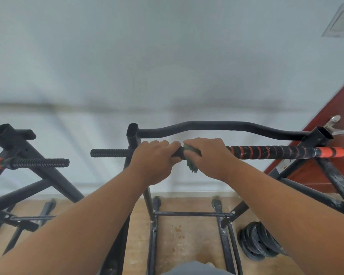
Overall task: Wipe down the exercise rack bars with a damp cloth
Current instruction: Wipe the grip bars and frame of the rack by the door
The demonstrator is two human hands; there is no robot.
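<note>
Presently: left hand point(154, 155) curled round bar point(266, 152); right hand point(208, 155) just beside, gripping green cloth point(191, 164) wrapped on bar.

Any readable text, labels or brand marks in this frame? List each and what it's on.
None can be read.
White sticker with a red mark, on the rack leg at right: too small and blurred to read.
Small pale marks on the lower frame uprights: too small to tell if they are text.
Taped bar, cloth, weight plates: no lettering visible.
</note>
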